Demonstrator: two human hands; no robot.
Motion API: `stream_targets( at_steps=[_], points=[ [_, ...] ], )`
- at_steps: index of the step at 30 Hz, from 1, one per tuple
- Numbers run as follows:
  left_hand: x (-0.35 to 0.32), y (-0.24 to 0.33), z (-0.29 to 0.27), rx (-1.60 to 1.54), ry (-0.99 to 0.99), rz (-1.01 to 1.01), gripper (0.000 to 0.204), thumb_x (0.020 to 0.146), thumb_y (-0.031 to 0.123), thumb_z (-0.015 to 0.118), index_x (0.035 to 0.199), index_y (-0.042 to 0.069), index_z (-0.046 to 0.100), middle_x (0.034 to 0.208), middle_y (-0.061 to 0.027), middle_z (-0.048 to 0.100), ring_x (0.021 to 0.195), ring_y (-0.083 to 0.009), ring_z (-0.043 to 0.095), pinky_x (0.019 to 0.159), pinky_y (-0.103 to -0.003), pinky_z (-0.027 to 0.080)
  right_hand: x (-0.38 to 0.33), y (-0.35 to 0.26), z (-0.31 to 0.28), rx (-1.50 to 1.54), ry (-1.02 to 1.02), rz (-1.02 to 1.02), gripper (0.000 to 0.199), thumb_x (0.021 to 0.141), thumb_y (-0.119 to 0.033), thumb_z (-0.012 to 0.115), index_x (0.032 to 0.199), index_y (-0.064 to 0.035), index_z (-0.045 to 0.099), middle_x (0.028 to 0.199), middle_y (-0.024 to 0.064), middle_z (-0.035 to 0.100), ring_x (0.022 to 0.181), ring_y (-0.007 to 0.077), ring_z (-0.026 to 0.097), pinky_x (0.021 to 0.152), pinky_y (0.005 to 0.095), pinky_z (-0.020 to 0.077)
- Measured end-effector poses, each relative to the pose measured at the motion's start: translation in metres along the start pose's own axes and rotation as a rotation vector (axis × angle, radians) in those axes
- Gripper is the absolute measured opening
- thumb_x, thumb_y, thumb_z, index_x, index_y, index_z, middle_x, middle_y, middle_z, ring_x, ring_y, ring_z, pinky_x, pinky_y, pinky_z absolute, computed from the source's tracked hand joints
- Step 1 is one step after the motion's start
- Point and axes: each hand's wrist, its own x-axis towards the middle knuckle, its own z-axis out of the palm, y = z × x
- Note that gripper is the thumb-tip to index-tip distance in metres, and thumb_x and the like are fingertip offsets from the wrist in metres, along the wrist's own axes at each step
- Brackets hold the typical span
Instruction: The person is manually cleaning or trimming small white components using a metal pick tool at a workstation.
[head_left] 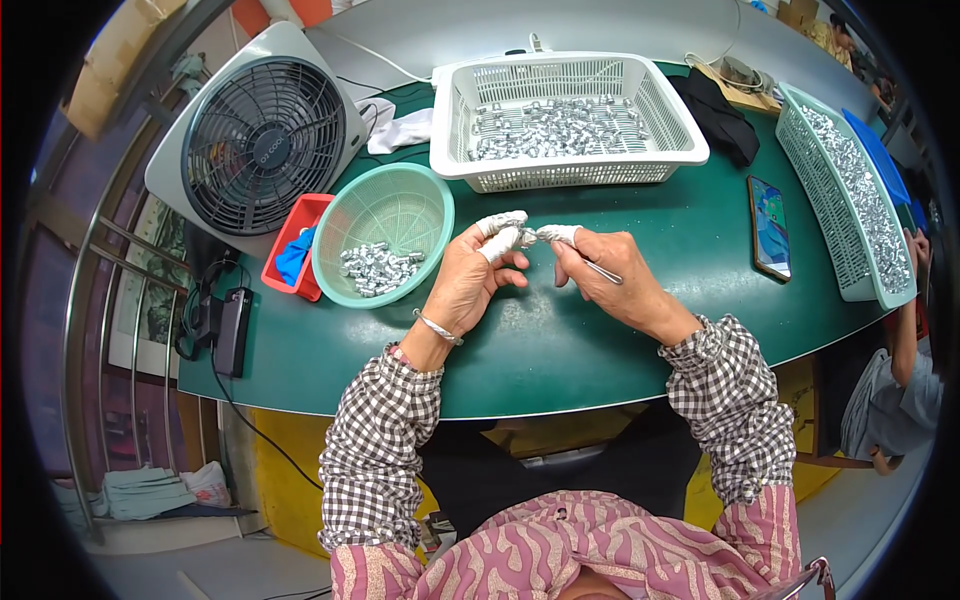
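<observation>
We hold a small silvery piece (pixel 527 238) just above the middle of the green surface (pixel 620 370), pinched between the thumb and forefinger of our left hand (pixel 468 278), the other fingers loosely curled. Our right hand (pixel 628 275) closes on a thin metal tool (pixel 603 271), its shaft angling out below the fingers; its working end is hidden, so we cannot tell whether it touches the piece. The fingertips meet in front of the body, likely because both hands can steady small work best there.

White wraps (pixel 500 243) cover the gripping fingertips, probably to guard the skin or improve the grip on smooth metal.

The round green basket (pixel 446 232) sits just beside our left hand with a small heap of metal parts (pixel 378 270), perhaps so that parts lie within short reach. The larger white basket (pixel 570 172), holding more small parts (pixel 560 130), stands behind the hands, which seems to leave the near part of the surface free for working. The phone (pixel 768 228) lies off to the right, apart from both hands, presumably out of the way of the elbows.
</observation>
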Motion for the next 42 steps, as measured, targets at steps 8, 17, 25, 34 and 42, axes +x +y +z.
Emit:
stream_targets(
  at_steps=[8,17,25,34,42],
  points=[
    [-0.001,-0.001,0.004,0.182,0.058,0.081,0.028,0.087,0.010,0.055,0.113,-0.001,0.051,0.092,-0.0064,0.058,0.067,-0.0097,0.055,0.051,-0.020,0.050,0.000,0.017,0.007,-0.196,0.085,-0.226,0.008,0.084,-0.005,0.054,0.084,0.0031,0.057,0.058,0.0080,0.057,0.043,0.0163,0.051,0.039,0.0285,0.0393],
    [-0.002,-0.001,0.006,0.178,0.135,0.157,0.023,0.087,0.009,0.055,0.107,-0.001,0.053,0.092,-0.0071,0.058,0.064,-0.0090,0.052,0.048,-0.021,0.047,-0.002,0.009,0.008,-0.378,0.038,-0.243,0.018,0.083,-0.009,0.057,0.069,-0.0012,0.047,0.057,0.0136,0.051,0.049,0.0309,0.051,0.043,0.0386,0.0382],
    [-0.001,-0.004,0.008,0.215,0.145,0.220,0.023,0.087,0.012,0.056,0.106,0.000,0.054,0.090,-0.0053,0.059,0.064,-0.0078,0.052,0.047,-0.021,0.044,-0.003,0.011,0.010,-0.358,0.035,-0.285,0.019,0.083,-0.005,0.055,0.067,0.0002,0.048,0.055,0.0134,0.051,0.044,0.0274,0.050,0.041,0.0349,0.0376],
    [0.001,-0.004,0.001,0.029,0.068,0.055,0.025,0.088,0.017,0.055,0.107,0.000,0.055,0.084,-0.0027,0.059,0.060,-0.0066,0.050,0.045,-0.020,0.042,-0.001,0.018,0.009,-0.134,-0.031,-0.086,0.017,0.087,-0.010,0.050,0.072,-0.0015,0.048,0.056,0.0115,0.053,0.046,0.0256,0.051,0.043,0.0338,0.0405],
    [-0.003,0.000,0.007,0.105,0.060,0.093,0.025,0.088,0.017,0.055,0.105,0.000,0.057,0.083,-0.0031,0.058,0.061,-0.0067,0.050,0.044,-0.020,0.042,0.000,-0.003,0.002,0.075,-0.078,0.096,0.017,0.088,-0.011,0.050,0.075,0.0001,0.050,0.058,0.0098,0.056,0.043,0.0200,0.051,0.042,0.0309,0.0407]
  ],
)
